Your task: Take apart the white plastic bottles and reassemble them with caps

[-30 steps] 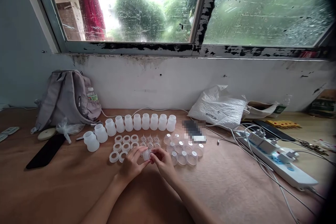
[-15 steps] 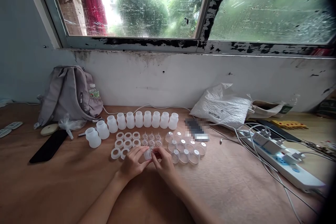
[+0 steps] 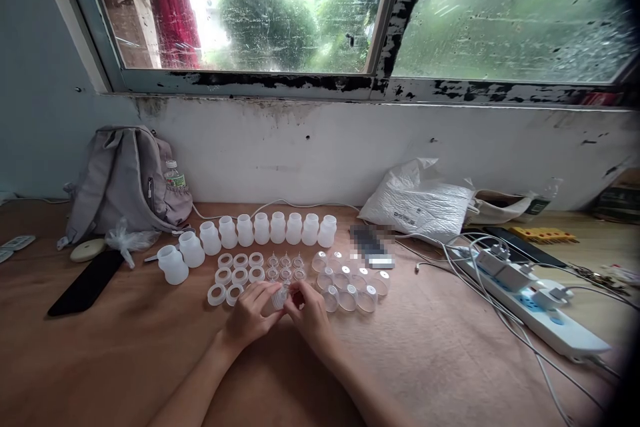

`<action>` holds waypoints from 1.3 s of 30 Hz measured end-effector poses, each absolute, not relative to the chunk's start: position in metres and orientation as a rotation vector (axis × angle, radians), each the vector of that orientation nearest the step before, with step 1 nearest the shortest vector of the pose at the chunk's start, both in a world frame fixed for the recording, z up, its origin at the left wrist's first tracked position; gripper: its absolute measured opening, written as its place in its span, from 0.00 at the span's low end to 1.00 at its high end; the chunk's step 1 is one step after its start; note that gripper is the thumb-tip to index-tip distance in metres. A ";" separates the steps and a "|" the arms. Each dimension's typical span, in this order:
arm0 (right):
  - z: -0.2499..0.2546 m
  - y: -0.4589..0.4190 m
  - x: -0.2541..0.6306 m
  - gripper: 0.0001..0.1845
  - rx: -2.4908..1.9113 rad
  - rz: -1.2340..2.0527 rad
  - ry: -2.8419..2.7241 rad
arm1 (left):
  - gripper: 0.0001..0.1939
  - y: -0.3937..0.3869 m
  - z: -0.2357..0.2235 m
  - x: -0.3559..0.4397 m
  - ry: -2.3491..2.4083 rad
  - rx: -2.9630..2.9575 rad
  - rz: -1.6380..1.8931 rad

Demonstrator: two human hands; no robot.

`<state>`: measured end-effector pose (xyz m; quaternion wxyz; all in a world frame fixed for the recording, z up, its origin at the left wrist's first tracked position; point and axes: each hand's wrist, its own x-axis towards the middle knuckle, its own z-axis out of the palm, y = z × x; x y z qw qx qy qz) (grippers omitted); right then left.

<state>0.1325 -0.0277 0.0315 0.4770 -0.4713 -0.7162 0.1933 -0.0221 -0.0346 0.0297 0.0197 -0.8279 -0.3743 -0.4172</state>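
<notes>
Pinched From Both Sides: One Clear Ribbed Piece (image 3: 279, 299)

Centre table, and all translucent plastic: short, rounded, finely ridged along the side. Gripped on the left between thumb and fingers of the left hand (image 3: 251, 310), curled close. Over now to the right hand (image 3: 307, 310): bunched, pinching at the piece's right edge, with any smaller part there too hidden to tell.

Straight ahead, rows upon rows! Milky rings (image 3: 240, 269), flat and open-centred, partly tucked behind the left hand. Next along, little clear nozzles (image 3: 285, 263), round-based, topped at the back with thin upright spikes. Then glassy domed cups (image 3: 345, 279), pale-spotted on top, clustered just beyond the right hand. Across the back, ten frosted bottles (image 3: 261, 229), wide-necked and narrow-waisted, in a line curving nearer at the left end.

All on a reddish-brown table (image 3: 415, 353), smooth and softly glossy. Out left, a soft grey backpack (image 3: 120, 177), a crumpled clear bag (image 3: 129, 239) and a matt black slab (image 3: 86, 284). Away right, a crinkled silver mailer (image 3: 417, 203), then a white power strip (image 3: 565, 333) tangled in cables (image 3: 537, 357). Behind, a pale wall (image 3: 235, 153), scuffed and stained; above, a droplet-speckled window (image 3: 510, 20), framed in flaking paint, with a red curtain (image 3: 170, 10) and blurred greenery (image 3: 267, 10) through the glass.
</notes>
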 end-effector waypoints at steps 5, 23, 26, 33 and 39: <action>0.038 -0.027 0.134 0.04 -1.095 0.749 -1.661 | 0.19 -0.032 0.034 -0.026 -1.174 -2.625 -1.256; 0.036 -0.031 0.137 0.06 -1.066 0.703 -1.818 | 0.22 -0.001 0.030 -0.086 -2.008 -1.713 -1.459; 0.036 -0.031 0.136 0.06 -1.063 0.691 -1.839 | 0.24 0.009 0.016 -0.109 -2.211 -1.576 -1.437; 0.031 -0.030 0.138 0.06 -1.107 0.620 -1.960 | 0.13 0.019 -0.006 -0.129 -2.288 -1.614 -1.398; 0.025 -0.031 0.139 0.07 -1.151 0.522 -2.052 | 0.13 0.016 -0.007 -0.125 -2.197 -1.736 -1.367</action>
